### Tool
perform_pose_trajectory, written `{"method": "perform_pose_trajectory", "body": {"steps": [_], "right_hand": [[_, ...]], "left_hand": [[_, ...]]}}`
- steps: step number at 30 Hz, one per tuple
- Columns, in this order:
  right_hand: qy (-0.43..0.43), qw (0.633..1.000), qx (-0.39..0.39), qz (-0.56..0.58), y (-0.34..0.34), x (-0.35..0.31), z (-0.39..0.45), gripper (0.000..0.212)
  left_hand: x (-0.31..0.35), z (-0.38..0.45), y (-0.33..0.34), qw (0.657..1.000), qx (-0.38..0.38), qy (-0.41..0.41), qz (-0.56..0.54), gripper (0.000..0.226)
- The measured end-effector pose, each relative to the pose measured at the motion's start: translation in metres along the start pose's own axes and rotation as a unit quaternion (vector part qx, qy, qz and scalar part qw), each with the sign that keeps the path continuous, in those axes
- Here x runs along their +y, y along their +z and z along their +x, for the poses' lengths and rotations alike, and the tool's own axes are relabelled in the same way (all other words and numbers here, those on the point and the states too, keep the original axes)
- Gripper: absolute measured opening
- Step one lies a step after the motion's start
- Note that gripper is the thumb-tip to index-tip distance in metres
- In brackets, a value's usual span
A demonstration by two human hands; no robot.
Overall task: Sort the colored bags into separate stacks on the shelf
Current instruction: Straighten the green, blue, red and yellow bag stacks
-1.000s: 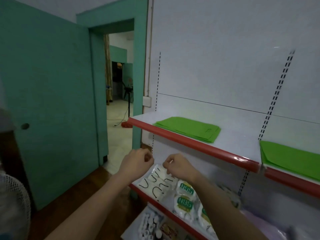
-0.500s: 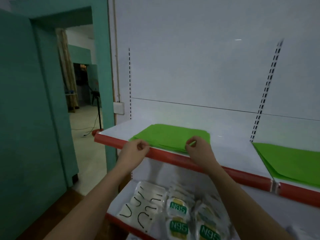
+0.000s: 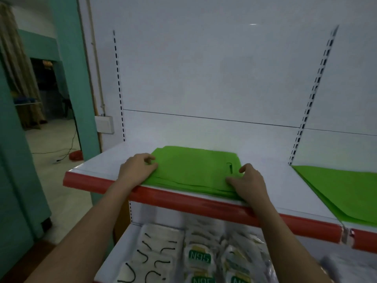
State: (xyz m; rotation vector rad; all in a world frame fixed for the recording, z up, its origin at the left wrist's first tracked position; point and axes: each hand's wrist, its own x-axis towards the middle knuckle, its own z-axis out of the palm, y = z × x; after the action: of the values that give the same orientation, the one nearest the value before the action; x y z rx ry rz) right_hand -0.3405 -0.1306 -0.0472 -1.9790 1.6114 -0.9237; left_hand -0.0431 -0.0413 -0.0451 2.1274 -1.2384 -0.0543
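Mask packets [image 3: 199, 255] below shelf [image 3: 98, 164]; second green stack [image 3: 346, 190] right.

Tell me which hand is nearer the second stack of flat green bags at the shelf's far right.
Right. The right hand rests on the middle stack's right edge; the left hand holds its left edge, farther from the far-right green stack.

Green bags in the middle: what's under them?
The stack of green bags lies on the white shelf with its red front edge. Whether another colour hides lower down can't be seen; the top bag covers it.
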Motion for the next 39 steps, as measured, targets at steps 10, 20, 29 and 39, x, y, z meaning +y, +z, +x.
{"method": "perform_pose_trajectory", "body": {"steps": [10, 20, 29, 39], "right_hand": [[-0.013, 0.996, 0.072, 0.040, -0.003, 0.008, -0.006, 0.027], [-0.041, 0.995, 0.088, 0.009, 0.001, 0.013, -0.003, 0.021], [-0.064, 0.992, 0.089, 0.057, -0.002, 0.000, -0.008, 0.020], [-0.025, 0.949, 0.087, 0.302, -0.033, -0.044, -0.027, 0.037]], "left_hand": [[-0.015, 0.009, 0.007, 1.000, -0.019, -0.003, 0.018, 0.062], [-0.005, 0.010, 0.003, 0.999, -0.046, -0.020, 0.014, 0.059], [-0.007, 0.010, -0.001, 0.998, 0.000, 0.010, -0.055, 0.039], [0.007, 0.012, -0.032, 0.885, -0.117, 0.070, -0.445, 0.075]]}}
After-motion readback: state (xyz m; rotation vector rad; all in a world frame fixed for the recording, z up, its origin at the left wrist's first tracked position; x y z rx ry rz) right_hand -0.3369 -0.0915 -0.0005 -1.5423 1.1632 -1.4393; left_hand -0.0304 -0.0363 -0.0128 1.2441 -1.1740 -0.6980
